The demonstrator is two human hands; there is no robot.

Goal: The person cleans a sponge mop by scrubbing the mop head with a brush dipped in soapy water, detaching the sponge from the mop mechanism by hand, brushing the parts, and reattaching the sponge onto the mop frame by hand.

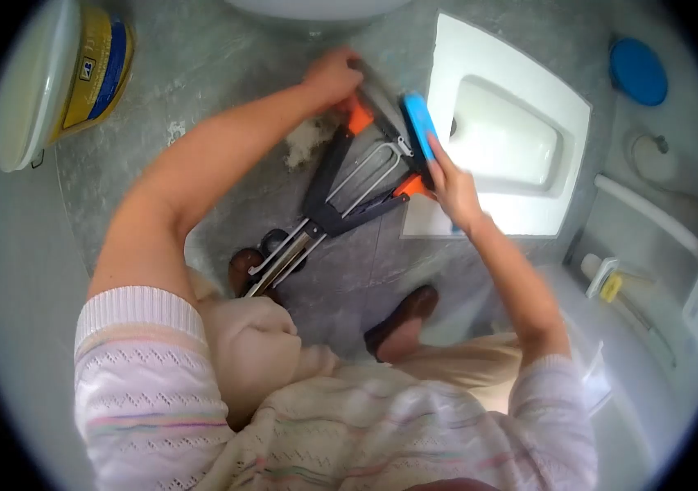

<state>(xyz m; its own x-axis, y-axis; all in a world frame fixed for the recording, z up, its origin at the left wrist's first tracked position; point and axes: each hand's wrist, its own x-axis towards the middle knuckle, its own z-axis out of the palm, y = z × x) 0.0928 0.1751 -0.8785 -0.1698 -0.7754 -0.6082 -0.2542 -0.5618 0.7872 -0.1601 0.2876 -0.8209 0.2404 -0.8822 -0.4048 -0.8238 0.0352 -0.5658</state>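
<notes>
My left hand (334,78) is closed round the far end of a black and orange folding frame (328,204) with metal rods, which looks like a mop head. Its rods run down toward my legs. In my right hand (454,186) is a blue block (420,123), with my fingers along its side. The block lies close beside the frame's dark edge; whether they are joined I cannot tell. Part of my left fingers is hidden behind the frame.
A white squat toilet (578,155) is set in the grey floor (349,270) at the right. A yellow and blue bucket (95,69) stands at the upper left. A blue round object (638,72), a white pipe (650,214) and a small yellow item (611,286) are farther right.
</notes>
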